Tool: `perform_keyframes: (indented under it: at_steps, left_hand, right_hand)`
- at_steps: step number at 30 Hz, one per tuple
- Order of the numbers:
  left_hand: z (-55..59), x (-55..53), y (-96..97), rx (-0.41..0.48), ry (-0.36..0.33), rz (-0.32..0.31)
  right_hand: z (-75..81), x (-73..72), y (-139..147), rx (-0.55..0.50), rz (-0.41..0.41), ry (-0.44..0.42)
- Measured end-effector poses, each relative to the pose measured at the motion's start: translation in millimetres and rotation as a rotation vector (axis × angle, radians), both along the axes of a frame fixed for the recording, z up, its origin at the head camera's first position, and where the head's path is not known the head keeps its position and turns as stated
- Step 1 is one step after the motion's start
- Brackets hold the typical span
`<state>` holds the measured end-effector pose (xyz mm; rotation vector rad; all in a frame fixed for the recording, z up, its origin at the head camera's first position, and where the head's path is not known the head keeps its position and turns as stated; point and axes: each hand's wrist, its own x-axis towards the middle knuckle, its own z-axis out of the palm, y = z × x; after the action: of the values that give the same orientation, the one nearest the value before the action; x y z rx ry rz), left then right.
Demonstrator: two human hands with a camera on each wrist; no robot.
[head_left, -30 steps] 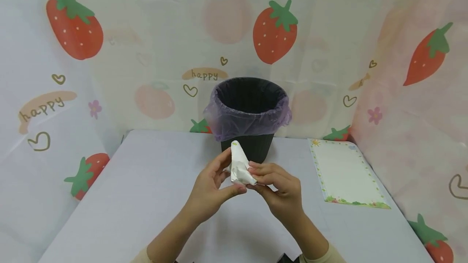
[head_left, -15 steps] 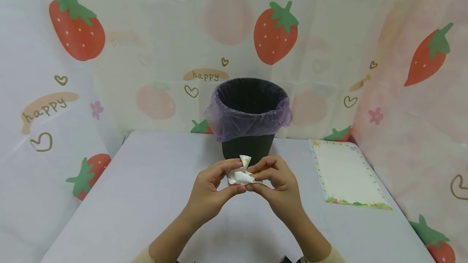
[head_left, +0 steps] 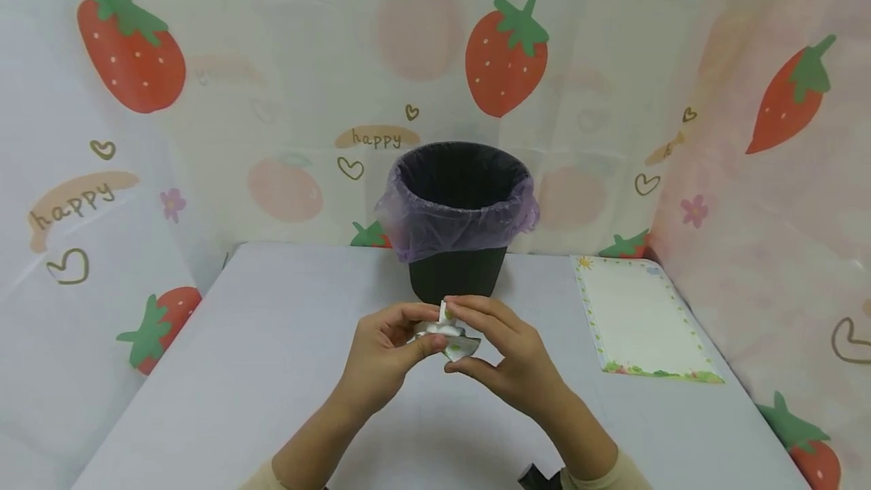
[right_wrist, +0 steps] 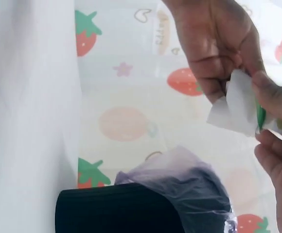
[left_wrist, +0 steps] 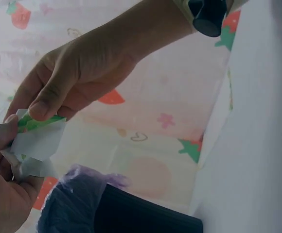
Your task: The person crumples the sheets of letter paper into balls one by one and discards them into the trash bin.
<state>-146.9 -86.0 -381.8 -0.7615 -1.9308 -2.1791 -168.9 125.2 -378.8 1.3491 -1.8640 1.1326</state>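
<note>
A small crumpled piece of white paper (head_left: 461, 347) with green printed marks is held between both hands, above the table and in front of the bin. My left hand (head_left: 379, 348) pinches its left side, the thumb lying across the front. Fingers of my right hand (head_left: 512, 346) bend over the top right of the paper, and the right thumb is below. Folded flaps and a green printed edge of the paper (left_wrist: 39, 141) show in the left wrist view. In the right wrist view, a pale flap of the paper (right_wrist: 239, 104) sticks out between the hands.
Behind the hands stands a black bin (head_left: 457, 276) lined with a purple plastic bag (head_left: 459, 231). A flat sheet of paper with a decorated border (head_left: 646, 320) lies at the right on the white table (head_left: 286, 339). Strawberry-print cloth walls (head_left: 306, 59) surround the table.
The paper has gone from a tall, upright wad to a lower, more compact folded shape. My right fingers have moved over its top, and the right thumb has come away from the left thumb.
</note>
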Motion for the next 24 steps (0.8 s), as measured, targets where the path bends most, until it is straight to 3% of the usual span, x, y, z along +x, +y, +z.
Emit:
perform_keyframes:
  at_steps: [4,9,14,17,19,22,24]
  left_hand:
    - [0.4,0.0,0.5,0.058,-0.080,-0.008]
    - [-1.2,2.0,6.0,0.062,-0.110,0.068]
    - [-1.5,5.3,6.9,0.008,-0.031,0.087]
    - [0.6,4.4,5.5,-0.047,0.045,0.085]
    - [1.1,4.2,5.8,-0.107,0.085,0.120]
    - [0.0,4.8,8.8,-0.166,0.066,0.204]
    - [-1.3,5.1,10.8,-0.156,0.036,0.243]
  right_hand:
    - [-1.6,1.1,-4,-0.030,-0.041,0.043]
    - [-2.9,1.5,-6,-0.074,-0.085,0.037]
    - [-2.1,2.1,-6,-0.116,-0.115,0.016]
    - [-1.5,2.3,-5,-0.175,-0.128,-0.039]
    - [-2.4,1.6,-5,-0.225,-0.125,-0.081]
    - [-4.0,1.5,-5,-0.304,-0.104,-0.106]
    - [-5.1,2.1,-7,-0.340,-0.101,-0.095]
